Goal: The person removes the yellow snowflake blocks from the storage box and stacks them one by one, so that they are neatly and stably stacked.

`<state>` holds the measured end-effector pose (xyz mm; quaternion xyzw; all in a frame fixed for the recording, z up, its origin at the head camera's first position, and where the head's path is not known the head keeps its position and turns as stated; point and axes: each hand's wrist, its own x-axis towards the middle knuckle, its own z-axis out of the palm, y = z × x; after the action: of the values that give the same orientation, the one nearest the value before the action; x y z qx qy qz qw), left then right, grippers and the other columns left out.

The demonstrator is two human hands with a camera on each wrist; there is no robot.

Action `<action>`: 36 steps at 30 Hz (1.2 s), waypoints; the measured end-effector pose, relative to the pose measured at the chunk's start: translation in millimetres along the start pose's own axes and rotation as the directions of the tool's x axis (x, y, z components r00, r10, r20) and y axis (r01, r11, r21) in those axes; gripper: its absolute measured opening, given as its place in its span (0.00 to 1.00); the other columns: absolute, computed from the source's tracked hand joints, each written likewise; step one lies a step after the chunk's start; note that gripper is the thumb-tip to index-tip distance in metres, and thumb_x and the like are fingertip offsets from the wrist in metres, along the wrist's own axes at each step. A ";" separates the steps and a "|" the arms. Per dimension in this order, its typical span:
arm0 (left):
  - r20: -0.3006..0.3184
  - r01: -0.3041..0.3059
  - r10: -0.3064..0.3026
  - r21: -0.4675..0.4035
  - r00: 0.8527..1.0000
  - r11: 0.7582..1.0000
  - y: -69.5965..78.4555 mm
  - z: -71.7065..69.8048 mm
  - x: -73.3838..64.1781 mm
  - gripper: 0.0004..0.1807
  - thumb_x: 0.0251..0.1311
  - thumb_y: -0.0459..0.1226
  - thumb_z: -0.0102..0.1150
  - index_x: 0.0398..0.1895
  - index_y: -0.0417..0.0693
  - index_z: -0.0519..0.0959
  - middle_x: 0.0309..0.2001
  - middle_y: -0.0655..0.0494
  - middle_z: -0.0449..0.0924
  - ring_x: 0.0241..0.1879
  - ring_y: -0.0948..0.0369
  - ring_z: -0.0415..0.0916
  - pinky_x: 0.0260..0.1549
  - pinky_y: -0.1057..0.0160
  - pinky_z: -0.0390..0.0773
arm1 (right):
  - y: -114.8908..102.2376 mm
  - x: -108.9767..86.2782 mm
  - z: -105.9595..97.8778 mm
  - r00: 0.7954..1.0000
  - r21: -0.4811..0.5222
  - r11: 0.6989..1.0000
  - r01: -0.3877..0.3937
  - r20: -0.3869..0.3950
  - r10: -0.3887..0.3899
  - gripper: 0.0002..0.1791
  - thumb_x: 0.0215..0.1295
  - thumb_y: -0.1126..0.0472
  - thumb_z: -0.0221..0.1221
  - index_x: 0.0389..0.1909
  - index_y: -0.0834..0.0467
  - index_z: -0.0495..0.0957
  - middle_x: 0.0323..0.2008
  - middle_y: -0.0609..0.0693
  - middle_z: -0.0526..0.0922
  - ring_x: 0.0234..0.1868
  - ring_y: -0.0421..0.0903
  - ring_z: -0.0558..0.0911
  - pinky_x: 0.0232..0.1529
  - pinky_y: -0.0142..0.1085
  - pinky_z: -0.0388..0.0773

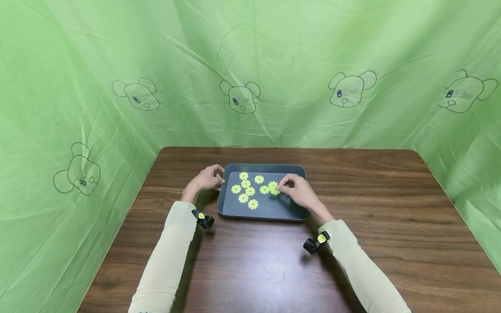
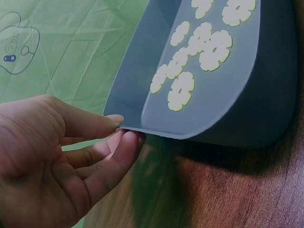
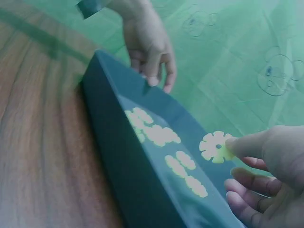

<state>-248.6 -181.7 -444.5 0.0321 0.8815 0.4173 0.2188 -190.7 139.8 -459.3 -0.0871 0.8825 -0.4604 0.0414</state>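
Observation:
A dark grey rectangular tray (image 1: 270,212) with raised sides lies on the table. My left hand (image 1: 205,178) pinches its left rim, the thumb inside and the curled fingers under the outer edge in the left wrist view. Over the right part of the tray is my right hand (image 1: 299,191). Its thumb and finger pinch a yellow flower-shaped disc (image 3: 210,147) with a notched edge and a small centre hole, held up on its side above the tray floor. Several similar yellow discs (image 1: 253,204) lie flat in the tray, mostly left of centre.
The brown wooden table (image 1: 375,208) extends on both sides of the tray and in front of it. A green curtain (image 1: 289,56) with printed bear heads hangs behind and along the sides. Each sleeve carries a black wrist camera (image 1: 312,246).

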 end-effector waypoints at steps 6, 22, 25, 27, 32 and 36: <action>0.008 -0.004 0.004 0.003 1.000 1.000 -1.1 -2.2 1.2 0.21 0.65 0.28 0.49 0.62 0.36 0.64 0.38 0.42 0.75 0.33 0.54 0.80 0.41 0.56 0.85 | -4.6 0.4 -16.1 0.998 0.126 0.991 -0.043 -0.034 0.048 0.09 0.61 0.56 0.64 0.35 0.58 0.79 0.38 0.54 0.83 0.34 0.44 0.76 0.36 0.33 0.74; 0.019 0.011 -0.011 -0.004 1.000 1.000 1.3 -4.6 1.6 0.22 0.64 0.28 0.50 0.62 0.36 0.64 0.37 0.43 0.74 0.33 0.54 0.79 0.41 0.56 0.85 | 9.4 -3.4 -52.7 0.986 0.217 0.970 -0.106 -0.104 0.131 0.15 0.64 0.55 0.62 0.41 0.64 0.77 0.37 0.51 0.79 0.36 0.43 0.77 0.40 0.35 0.78; 0.025 0.011 -0.011 -0.003 1.000 1.000 0.0 -4.2 2.7 0.22 0.64 0.28 0.50 0.62 0.36 0.64 0.37 0.43 0.73 0.33 0.54 0.79 0.42 0.55 0.85 | 13.0 -8.0 -58.5 0.983 0.221 0.968 -0.122 -0.108 0.148 0.16 0.64 0.55 0.61 0.42 0.65 0.77 0.38 0.52 0.79 0.36 0.42 0.77 0.40 0.31 0.78; 0.028 0.008 -0.008 -0.001 1.000 1.000 -1.0 -3.6 3.4 0.22 0.64 0.28 0.49 0.62 0.35 0.64 0.37 0.44 0.73 0.33 0.54 0.79 0.42 0.55 0.85 | 13.2 -12.4 -62.8 0.982 0.225 0.966 -0.125 -0.114 0.153 0.16 0.64 0.56 0.61 0.43 0.66 0.77 0.39 0.54 0.78 0.36 0.41 0.77 0.38 0.28 0.77; 0.033 -0.004 0.004 0.003 0.999 1.000 -1.0 -2.0 2.7 0.23 0.64 0.27 0.49 0.63 0.33 0.63 0.36 0.43 0.73 0.32 0.54 0.79 0.41 0.55 0.85 | 3.1 -27.3 -72.0 0.978 0.214 0.967 -0.136 -0.127 0.166 0.15 0.65 0.61 0.59 0.44 0.71 0.75 0.41 0.60 0.77 0.32 0.34 0.75 0.35 0.23 0.75; 0.031 0.002 -0.002 0.000 1.000 1.000 -0.7 -1.2 2.6 0.23 0.64 0.27 0.49 0.63 0.34 0.63 0.37 0.44 0.73 0.32 0.55 0.79 0.41 0.55 0.85 | 0.2 -34.3 -75.3 0.973 0.204 0.966 -0.157 -0.135 0.186 0.16 0.65 0.61 0.59 0.44 0.71 0.74 0.40 0.57 0.77 0.31 0.33 0.75 0.35 0.23 0.74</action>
<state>-251.3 -182.4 -445.3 0.0376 0.8779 0.4167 0.2328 -168.6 207.1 -416.5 0.0296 0.8388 -0.5431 0.0217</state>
